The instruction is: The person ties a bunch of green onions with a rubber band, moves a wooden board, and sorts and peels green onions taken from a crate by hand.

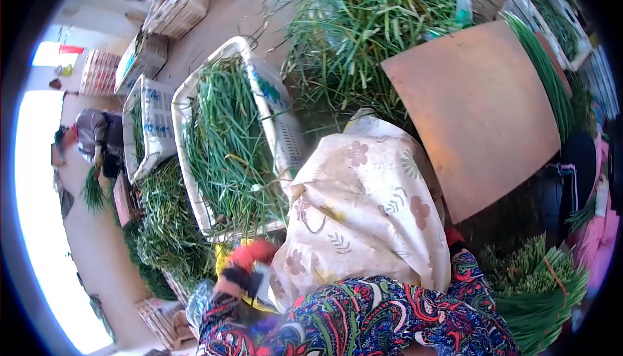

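Observation:
My left hand (250,258), in a red glove blurred by motion, is low at the left of my lap, beside a yellow item (224,258) and the near end of a white crate (180,122) full of long green stalks (227,142). Its fingers are smeared, so its hold cannot be made out. Only a bit of red glove shows of my right hand (454,236), at the right edge of the floral apron (363,207); its fingers are hidden. Near that hand are a brown board (480,109) and a tied bundle of green stalks (532,304).
A large heap of loose green stalks (370,25) lies ahead. More crates (156,116) stand at the left, with greens piled (169,220) beside them. Another person (97,132) at the far left holds a green bunch (95,190). A filled crate (551,25) stands at the upper right.

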### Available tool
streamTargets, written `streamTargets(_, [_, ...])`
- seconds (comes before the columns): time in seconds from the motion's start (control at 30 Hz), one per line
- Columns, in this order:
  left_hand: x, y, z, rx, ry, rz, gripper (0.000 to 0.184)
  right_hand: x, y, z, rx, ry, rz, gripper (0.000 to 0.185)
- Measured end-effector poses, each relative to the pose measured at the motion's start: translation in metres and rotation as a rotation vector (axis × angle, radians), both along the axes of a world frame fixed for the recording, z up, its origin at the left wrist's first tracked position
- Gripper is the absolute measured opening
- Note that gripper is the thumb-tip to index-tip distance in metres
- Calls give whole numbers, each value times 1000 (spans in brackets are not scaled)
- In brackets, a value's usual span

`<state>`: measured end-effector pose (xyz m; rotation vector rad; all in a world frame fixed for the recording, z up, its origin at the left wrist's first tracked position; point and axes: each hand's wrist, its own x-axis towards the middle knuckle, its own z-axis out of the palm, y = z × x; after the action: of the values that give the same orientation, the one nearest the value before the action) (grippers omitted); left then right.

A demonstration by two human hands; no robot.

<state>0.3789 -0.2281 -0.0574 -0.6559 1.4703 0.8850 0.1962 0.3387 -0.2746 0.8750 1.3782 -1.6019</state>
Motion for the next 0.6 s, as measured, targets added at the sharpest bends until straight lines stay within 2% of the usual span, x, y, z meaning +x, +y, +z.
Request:
streamTargets(0.03, [35,11,3,180,467,-638,27,-1,1,2,37,16,60,53])
streamTargets(0.1, [92,44,-1,-344,236,-389,27,-5,-1,13,95,36,147,53])
streamTargets(0.13, [103,58,-9,-493,151,-117,27,-2,1,18,134,34,198,53])
streamTargets(0.17, [102,73,-18,-583,111,177,27,-1,3,23,159,35,230,53])
streamTargets(0.23, [84,102,-42,-636,144,541,28,2,5,36,209,31,274,53])
streamTargets(0.37, [30,135,-77,-589,208,729,28,22,13,67,310,-33,318,53])
streamTargets(0.6, [-31,145,-103,-539,115,799,29,52,-5,119,488,-315,340,53])
